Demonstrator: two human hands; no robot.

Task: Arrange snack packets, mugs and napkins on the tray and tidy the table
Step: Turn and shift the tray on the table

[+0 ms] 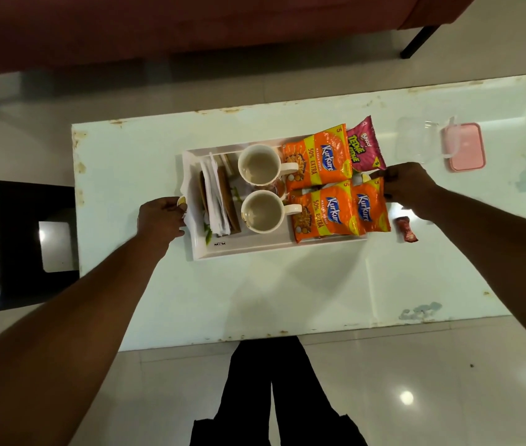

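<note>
A white rectangular tray (255,247) sits mid-table. On its left part stands a wooden holder with white napkins (215,194). Two empty white mugs (260,164) (263,211) stand in the middle, handles pointing right. Three orange snack packets (318,159) (326,214) (369,206) and a pink packet (364,146) fill the right part, some hanging over the rim. My left hand (160,217) grips the tray's left end. My right hand (408,185) holds the tray's right end beside the packets.
A small red wrapper (406,229) lies on the white table (287,300) right of the tray. A clear container with a pink lid (464,146) stands at the far right. A dark chair (4,246) is at left, a red sofa beyond.
</note>
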